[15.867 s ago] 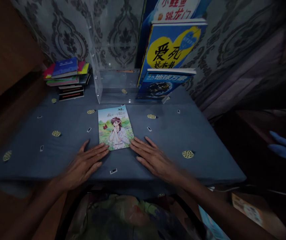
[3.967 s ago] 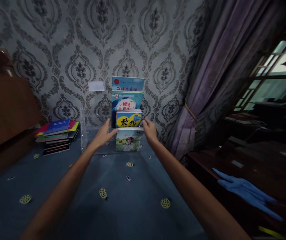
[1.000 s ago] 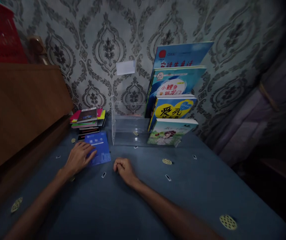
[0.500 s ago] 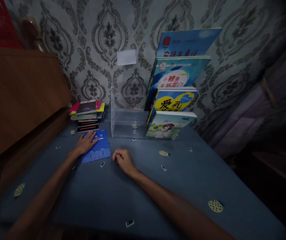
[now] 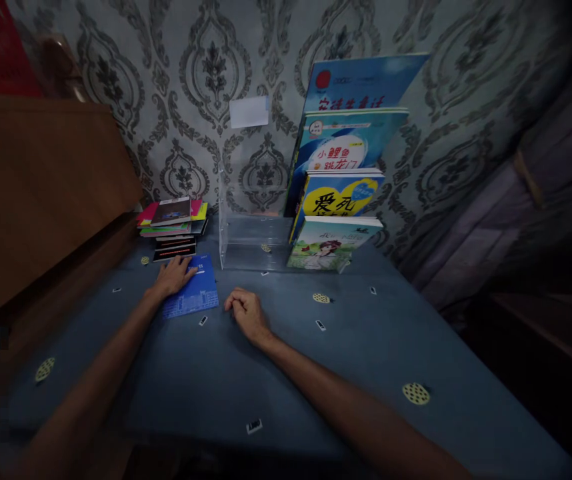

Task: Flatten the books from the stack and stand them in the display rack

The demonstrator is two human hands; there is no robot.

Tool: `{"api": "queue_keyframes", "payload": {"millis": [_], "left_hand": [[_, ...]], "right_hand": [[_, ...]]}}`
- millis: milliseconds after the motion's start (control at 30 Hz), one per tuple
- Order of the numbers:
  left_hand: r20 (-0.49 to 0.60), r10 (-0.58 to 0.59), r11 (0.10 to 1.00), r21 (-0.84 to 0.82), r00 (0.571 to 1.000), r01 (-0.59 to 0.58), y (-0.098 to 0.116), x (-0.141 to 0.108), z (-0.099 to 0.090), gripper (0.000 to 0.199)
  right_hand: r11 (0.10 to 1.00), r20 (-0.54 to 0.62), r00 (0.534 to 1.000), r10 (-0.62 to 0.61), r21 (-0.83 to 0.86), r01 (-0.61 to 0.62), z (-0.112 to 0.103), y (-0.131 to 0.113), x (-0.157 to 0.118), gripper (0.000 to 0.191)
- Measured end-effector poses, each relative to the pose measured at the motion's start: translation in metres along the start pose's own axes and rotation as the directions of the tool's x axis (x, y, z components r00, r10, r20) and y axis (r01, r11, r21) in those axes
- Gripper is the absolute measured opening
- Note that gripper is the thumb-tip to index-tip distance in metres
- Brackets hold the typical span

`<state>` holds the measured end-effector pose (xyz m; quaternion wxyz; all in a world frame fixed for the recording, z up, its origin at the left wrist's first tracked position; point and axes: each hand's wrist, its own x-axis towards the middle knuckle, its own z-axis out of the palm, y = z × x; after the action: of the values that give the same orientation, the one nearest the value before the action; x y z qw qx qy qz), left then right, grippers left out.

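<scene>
My left hand (image 5: 172, 276) lies flat with fingers spread on a blue booklet (image 5: 197, 298), covering its upper left part. The booklet rests on the blue tablecloth (image 5: 286, 373). To the right of it, my right hand (image 5: 247, 312) rests on the cloth with its fingers curled in; whether anything is inside them is hidden. Behind the booklet is a stack of books and colourful papers (image 5: 173, 217). A clear acrylic rack (image 5: 246, 257) stands beyond my hands, with several picture books (image 5: 333, 243) upright in tiers on its right side.
A brown wooden cabinet (image 5: 41, 193) borders the table on the left. The patterned wall (image 5: 213, 67) rises behind the rack, and a white label (image 5: 249, 112) shows at the rack's top. A grey curtain (image 5: 486, 213) hangs at the right.
The view has shifted slightly, so the rack and books appear a little further left and higher. Both hands stay in nearly the same places, the left still on the booklet.
</scene>
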<state>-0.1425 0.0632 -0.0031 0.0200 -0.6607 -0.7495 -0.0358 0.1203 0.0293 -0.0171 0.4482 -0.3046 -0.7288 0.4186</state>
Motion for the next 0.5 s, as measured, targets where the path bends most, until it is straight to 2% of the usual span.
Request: {"api": "queue_keyframes", "payload": {"millis": [200, 333, 500], "left_hand": [[-0.104, -0.030, 0.999, 0.014, 0.994, 0.031, 0.0070, 0.0050, 0.0009, 0.050], [-0.117, -0.041, 0.999, 0.017, 0.992, 0.043, 0.0050, 0.0022, 0.0014, 0.051], [-0.139, -0.128, 0.991, 0.019, 0.982, 0.132, 0.0053, 0.0075, -0.0020, 0.050]], "right_hand": [[1.000, -0.012, 1.000, 0.012, 0.022, -0.011, -0.0004, 0.0017, 0.0018, 0.026], [0.999, -0.011, 1.000, 0.019, 0.030, -0.019, 0.0008, 0.0033, 0.0023, 0.026], [0.999, -0.007, 1.000, 0.028, 0.028, -0.028, 0.0010, 0.0008, 0.0013, 0.027]]}}
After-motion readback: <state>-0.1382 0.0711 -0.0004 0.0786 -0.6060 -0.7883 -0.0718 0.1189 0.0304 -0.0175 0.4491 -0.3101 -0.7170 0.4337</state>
